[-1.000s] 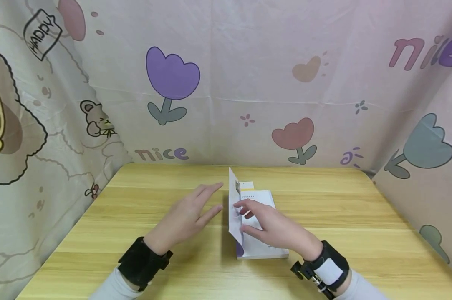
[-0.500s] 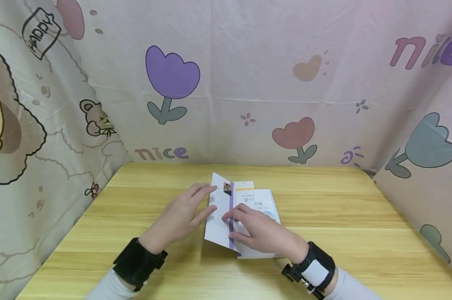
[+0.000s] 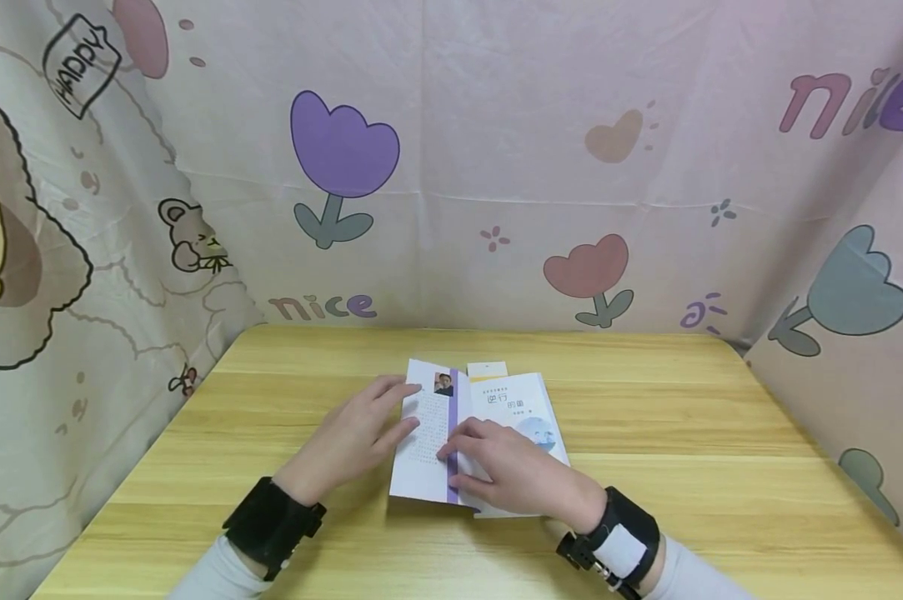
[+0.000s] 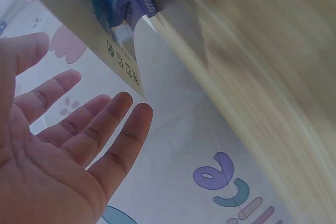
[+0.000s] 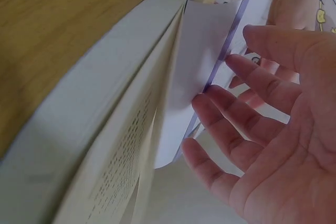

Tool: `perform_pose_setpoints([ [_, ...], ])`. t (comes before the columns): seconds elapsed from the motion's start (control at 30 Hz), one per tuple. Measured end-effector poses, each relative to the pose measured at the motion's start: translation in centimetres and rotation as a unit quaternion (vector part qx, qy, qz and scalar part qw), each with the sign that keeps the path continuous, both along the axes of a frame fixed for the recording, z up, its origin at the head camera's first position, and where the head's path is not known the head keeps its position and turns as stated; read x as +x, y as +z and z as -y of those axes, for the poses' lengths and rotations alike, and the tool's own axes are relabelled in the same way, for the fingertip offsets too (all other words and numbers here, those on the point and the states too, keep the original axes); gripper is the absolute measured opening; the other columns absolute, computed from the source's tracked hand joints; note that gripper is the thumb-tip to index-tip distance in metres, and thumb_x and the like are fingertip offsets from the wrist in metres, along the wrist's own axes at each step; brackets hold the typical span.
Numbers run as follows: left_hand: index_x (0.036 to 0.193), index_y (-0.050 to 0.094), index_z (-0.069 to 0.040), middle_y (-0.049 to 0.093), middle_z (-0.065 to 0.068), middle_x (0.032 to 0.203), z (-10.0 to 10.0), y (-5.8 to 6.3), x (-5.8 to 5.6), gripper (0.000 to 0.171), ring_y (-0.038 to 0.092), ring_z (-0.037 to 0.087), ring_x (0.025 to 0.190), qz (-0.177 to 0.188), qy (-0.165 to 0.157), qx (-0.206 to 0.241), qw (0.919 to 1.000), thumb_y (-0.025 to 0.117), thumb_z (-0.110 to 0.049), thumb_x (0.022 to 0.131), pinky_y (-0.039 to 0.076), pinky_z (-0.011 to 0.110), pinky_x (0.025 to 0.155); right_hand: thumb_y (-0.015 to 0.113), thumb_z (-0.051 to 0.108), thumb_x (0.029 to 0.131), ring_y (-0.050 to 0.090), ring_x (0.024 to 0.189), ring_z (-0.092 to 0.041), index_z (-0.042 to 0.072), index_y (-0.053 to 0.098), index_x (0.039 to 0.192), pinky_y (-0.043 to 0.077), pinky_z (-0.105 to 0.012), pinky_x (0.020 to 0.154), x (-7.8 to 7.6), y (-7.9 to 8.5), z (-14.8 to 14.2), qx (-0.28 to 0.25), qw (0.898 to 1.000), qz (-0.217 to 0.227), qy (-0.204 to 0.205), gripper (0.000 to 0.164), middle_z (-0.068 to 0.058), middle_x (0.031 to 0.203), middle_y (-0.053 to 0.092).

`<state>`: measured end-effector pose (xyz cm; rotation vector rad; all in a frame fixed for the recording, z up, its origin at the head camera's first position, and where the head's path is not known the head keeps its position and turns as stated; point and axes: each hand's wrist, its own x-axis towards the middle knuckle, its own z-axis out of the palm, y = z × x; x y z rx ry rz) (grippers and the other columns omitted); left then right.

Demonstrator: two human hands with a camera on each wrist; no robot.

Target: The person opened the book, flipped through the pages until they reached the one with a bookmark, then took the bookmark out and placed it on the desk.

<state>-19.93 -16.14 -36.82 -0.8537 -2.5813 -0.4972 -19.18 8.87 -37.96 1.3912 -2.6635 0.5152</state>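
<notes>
A paperback book point(image 3: 509, 396) lies on the table, its front cover point(image 3: 421, 479) swung out to the left and still raised off the tabletop. Purple edges the fold of the cover's flap, which carries print and a small photo. Beside the flap's left edge is my left hand point(image 3: 349, 437), fingers extended; in the left wrist view its fingertips meet or nearly meet the cover's corner point(image 4: 118, 61). My right hand point(image 3: 522, 471) reaches over the title page, fingertips at the purple fold. The right wrist view shows its fingers point(image 5: 226, 124) slightly bent against the cover's inner side, pinching nothing.
A white card-like piece point(image 3: 487, 368) with a yellow strip juts out beyond the book's top edge. The wooden table point(image 3: 684, 433) extends around the book. A patterned cloth point(image 3: 451, 167) hangs behind it and along both sides.
The cover has swung from nearly upright down to the left, uncovering the flap's print and the title page. My right hand has moved left with it; my left hand has shifted slightly left.
</notes>
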Motion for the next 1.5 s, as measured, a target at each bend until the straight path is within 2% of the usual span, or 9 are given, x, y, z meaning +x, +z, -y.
perform_pose_setpoints([
  [0.27,0.133,0.059,-0.013,0.05,0.014,0.137,0.2,-1.1,-0.4,0.046,0.05,0.026,0.12,0.033,0.01,-0.037,0.9987,0.062,-0.035,0.093,0.046,0.043,0.093,0.065,0.03,0.091,0.056,0.105,-0.012,0.017,0.07,0.115,0.047,-0.028,0.091,0.4,-0.2,0.1,0.023,0.999,-0.011,0.019,0.027,-0.001,0.122,0.058],
  [0.47,0.133,0.059,-0.016,0.049,0.011,0.139,-0.2,-1.8,-0.2,0.046,0.047,0.026,0.124,0.071,0.009,-0.072,0.9948,0.062,-0.039,0.092,0.043,0.044,0.097,0.062,0.031,0.094,0.048,0.123,-0.016,0.015,0.067,0.122,0.04,-0.032,0.1,1.0,-0.2,-0.5,0.048,0.998,0.022,0.029,0.032,-0.006,0.138,0.051],
  [0.67,0.13,0.061,-0.017,0.053,0.009,0.135,-0.4,-2.3,0.0,0.043,0.05,0.024,0.122,0.1,0.003,-0.085,0.9914,0.062,-0.038,0.092,0.044,0.044,0.096,0.061,0.031,0.095,0.043,0.129,-0.018,0.013,0.065,0.125,0.038,-0.033,0.102,1.3,-0.3,-1.0,0.05,0.997,0.038,0.035,0.035,-0.008,0.144,0.045],
  [1.2,0.133,0.058,-0.01,0.056,0.01,0.132,-1.4,-2.6,0.6,0.051,0.052,0.025,0.119,0.154,-0.016,-0.099,0.9829,0.064,-0.039,0.091,0.045,0.043,0.096,0.059,0.032,0.096,0.041,0.13,-0.016,0.017,0.065,0.124,0.039,-0.032,0.102,1.8,-0.4,-1.5,0.035,0.997,0.065,0.03,0.033,-0.006,0.146,0.042],
  [1.5,0.134,0.057,-0.012,0.055,0.009,0.133,-1.7,-3.0,0.7,0.056,0.051,0.026,0.12,0.165,0.008,-0.112,0.9799,0.067,-0.042,0.088,0.045,0.045,0.094,0.062,0.034,0.093,0.055,0.112,-0.012,0.02,0.067,0.122,0.047,-0.031,0.092,1.6,-0.1,-1.7,0.031,0.999,0.027,-0.002,0.033,-0.002,0.133,0.054],
])
